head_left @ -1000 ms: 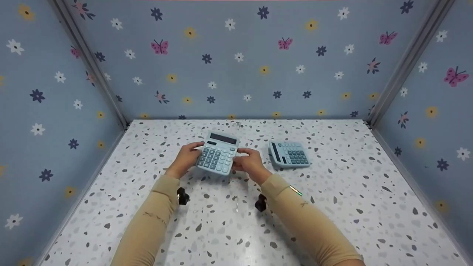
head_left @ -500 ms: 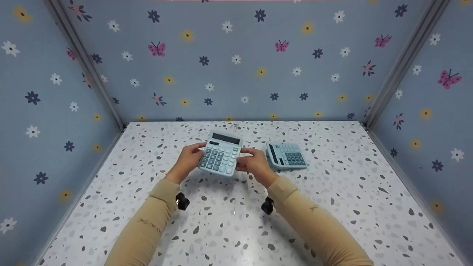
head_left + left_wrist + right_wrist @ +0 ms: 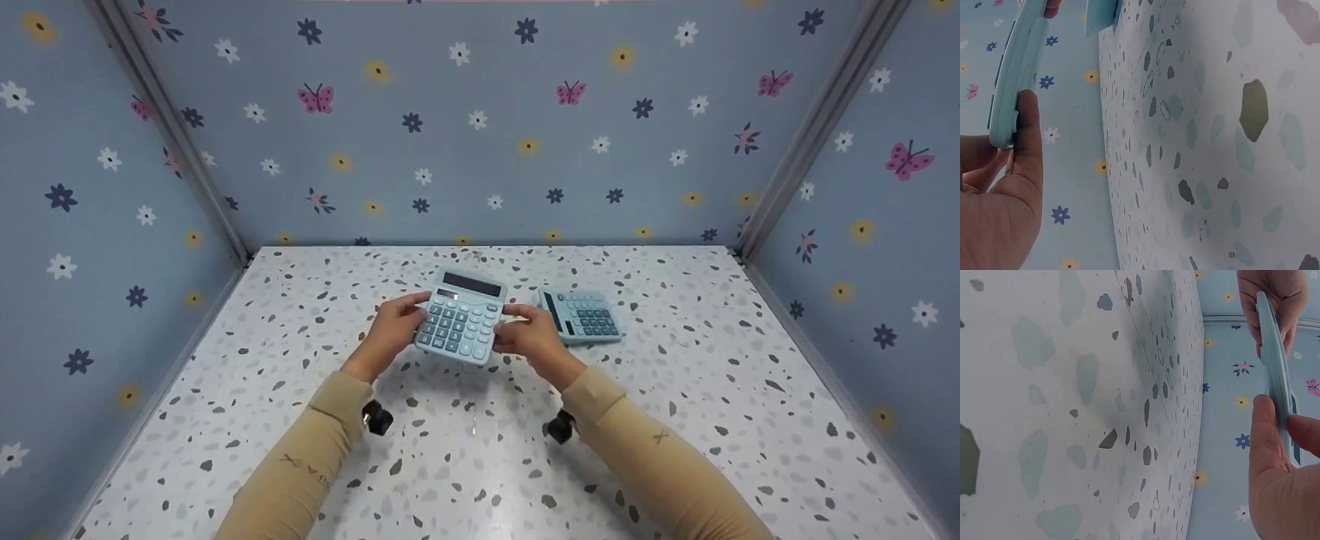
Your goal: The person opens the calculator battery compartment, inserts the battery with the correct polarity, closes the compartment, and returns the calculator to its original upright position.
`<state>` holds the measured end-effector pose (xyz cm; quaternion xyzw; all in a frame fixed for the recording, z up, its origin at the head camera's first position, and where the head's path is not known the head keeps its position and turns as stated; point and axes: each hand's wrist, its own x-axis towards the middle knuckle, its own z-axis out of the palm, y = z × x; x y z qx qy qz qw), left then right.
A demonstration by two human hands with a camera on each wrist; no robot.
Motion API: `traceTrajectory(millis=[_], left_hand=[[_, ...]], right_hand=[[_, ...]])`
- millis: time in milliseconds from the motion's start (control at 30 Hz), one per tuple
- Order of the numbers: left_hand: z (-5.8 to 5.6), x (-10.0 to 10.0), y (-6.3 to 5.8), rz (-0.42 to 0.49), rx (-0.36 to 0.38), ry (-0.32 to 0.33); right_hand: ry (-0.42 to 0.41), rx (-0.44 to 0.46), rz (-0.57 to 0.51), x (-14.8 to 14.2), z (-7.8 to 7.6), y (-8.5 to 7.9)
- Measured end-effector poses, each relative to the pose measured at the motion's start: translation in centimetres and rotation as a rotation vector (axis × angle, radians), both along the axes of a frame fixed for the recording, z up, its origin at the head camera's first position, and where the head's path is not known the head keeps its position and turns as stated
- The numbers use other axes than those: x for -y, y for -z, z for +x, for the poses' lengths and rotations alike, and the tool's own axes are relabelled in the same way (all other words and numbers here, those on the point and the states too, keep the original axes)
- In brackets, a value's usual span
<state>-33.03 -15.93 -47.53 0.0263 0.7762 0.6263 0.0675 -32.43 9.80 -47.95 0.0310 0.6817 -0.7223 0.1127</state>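
Person at a white, grey-speckled tabletop (image 3: 450,465), working with both hands. A light-blue plastic desk calculator (image 3: 460,319) is held up off the surface, roughly mid-table, tilted so its face turns back toward the wearer; long dark display (image 3: 471,284) at the top, darker blue-grey number keys (image 3: 444,327) below.

Left hand (image 3: 394,330) pinches the left edge; right hand (image 3: 534,337) pinches the right edge. The hands are apart, the calculator's width between them. From the right wrist, a fingertip lies against the back, thumb toward the key side. Both wrist views show a gap between calculator and table.

Second light-blue calculator (image 3: 592,319) rests on the tabletop just beyond the right hand, keys up, turned so its display (image 3: 553,313) lies toward the left; the hand hides part of its near-left edge in the head view.

Tan long sleeves (image 3: 292,457) with small dark marks; a black device (image 3: 377,418) at each wrist. Behind: a blue wall panel (image 3: 450,146) printed with flowers and butterflies, grey corner posts (image 3: 821,131) either side.
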Motion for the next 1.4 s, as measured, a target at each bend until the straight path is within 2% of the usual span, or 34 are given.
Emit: traceTrajectory(millis=[300, 567, 833, 967, 1167, 1400], left_hand=[[0.8, -1.1, -0.1, 0.039, -0.022, 0.023], [1.2, -2.0, -0.1, 0.082, -0.028, 0.043], [1.4, -2.8, -0.3, 0.048, -0.004, 0.041], [1.5, -3.0, -0.3, 0.064, 0.006, 0.056], [1.6, -2.9, -0.1, 0.114, 0.013, 0.142], [1.4, -2.8, 0.1, 0.08, 0.02, 0.265]], right_hand=[[0.023, 0.019, 0.034, -1.3, 0.9, 0.1], [0.021, 0.013, -0.007, -2.2, 1.5, 0.2], [0.002, 0.008, -0.009, -3.3, 2.0, 0.5], [-0.014, 0.009, 0.025, -4.2, 2.1, 0.6], [-0.003, -0.037, 0.134, -5.4, 2.2, 0.2], [-0.038, -0.098, 0.185, -6.5, 2.1, 0.3]])
